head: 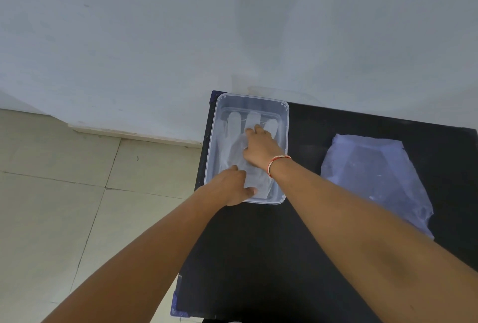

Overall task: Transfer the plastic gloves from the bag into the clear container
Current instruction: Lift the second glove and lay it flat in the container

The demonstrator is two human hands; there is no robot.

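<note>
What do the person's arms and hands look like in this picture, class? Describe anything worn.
Both forearms are bare, with no sleeves reaching into view. The left hand wears nothing: no glove, ring or watch shows. The right hand is also ungloved, but its wrist carries a thin thread bracelet in red and pale strands.

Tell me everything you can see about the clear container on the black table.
The clear container is a rectangular, see-through plastic tub with rounded corners and a raised rim, standing upright and open, no lid on it. It sits at the far left corner of the black table, close to the wall. A translucent plastic glove lies flat inside, fingers pointing toward the wall. The left hand reaches over its near rim and the right hand presses the glove inside. The bag lies apart to its right.
</note>
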